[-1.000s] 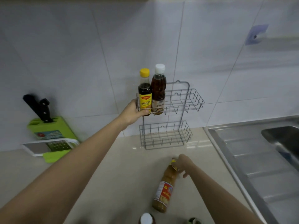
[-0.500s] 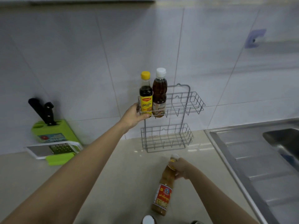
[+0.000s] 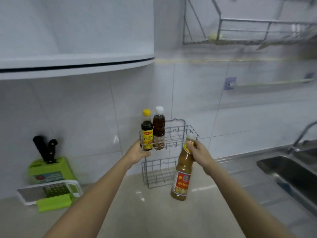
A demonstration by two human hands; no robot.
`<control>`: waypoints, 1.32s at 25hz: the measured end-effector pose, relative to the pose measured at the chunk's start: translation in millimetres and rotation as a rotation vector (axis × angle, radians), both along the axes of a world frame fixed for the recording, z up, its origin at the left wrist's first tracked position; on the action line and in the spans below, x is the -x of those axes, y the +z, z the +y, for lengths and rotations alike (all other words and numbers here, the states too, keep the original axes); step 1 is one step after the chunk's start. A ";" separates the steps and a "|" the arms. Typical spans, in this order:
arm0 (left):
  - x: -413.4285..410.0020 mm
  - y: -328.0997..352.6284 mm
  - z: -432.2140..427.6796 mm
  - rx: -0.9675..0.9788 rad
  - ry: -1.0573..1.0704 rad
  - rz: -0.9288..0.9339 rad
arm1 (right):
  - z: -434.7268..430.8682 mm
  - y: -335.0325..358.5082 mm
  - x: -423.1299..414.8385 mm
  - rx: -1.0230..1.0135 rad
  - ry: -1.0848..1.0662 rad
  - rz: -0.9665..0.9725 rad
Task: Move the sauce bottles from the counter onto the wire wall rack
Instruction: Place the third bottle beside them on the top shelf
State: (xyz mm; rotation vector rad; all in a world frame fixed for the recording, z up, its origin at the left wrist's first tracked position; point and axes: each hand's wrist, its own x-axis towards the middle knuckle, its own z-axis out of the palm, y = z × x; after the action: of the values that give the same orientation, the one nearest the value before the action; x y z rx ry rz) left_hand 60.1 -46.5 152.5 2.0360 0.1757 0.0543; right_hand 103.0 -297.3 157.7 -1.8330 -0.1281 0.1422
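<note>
A two-tier wire wall rack (image 3: 178, 133) hangs on the tiled wall. In its upper basket, at the left end, stand a dark yellow-capped bottle (image 3: 147, 133) and a brown white-capped bottle (image 3: 159, 127). My left hand (image 3: 138, 152) grips the upper basket's lower left corner, under the yellow-capped bottle. My right hand (image 3: 197, 151) holds a tall orange-brown sauce bottle (image 3: 182, 176) with a red label by its neck. That bottle hangs above the counter, in front of the rack's right side, slightly tilted.
A green knife block (image 3: 49, 169) with black handles and a white grater (image 3: 51, 193) sit at the left against the wall. A steel sink (image 3: 288, 170) with a tap lies at the right. A cabinet overhangs top left; a dish rack (image 3: 248, 31) hangs top right.
My right hand has lifted the orange-brown bottle off the counter, up to the level of the upper basket. My left hand stays at the rack. The camera has tilted upward.
</note>
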 end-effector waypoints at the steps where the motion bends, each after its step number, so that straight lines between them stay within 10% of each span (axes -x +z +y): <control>1: 0.1 -1.4 1.9 -0.002 -0.005 -0.006 | -4.6 24.1 -5.4 -0.013 -0.025 -0.062; 10: -5.5 -5.5 14.1 -0.005 -0.049 -0.011 | 13.1 152.9 -50.3 0.023 -0.254 -0.400; 33: -10.6 -11.7 17.4 -0.004 -0.071 0.029 | 67.5 89.5 -71.9 0.037 -0.015 -0.401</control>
State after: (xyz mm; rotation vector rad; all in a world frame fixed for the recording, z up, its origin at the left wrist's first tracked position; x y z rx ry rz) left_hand 70.6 -29.1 140.8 2.0461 0.1217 -0.0187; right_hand 174.9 -229.8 247.2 -1.8803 -0.3936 -0.2379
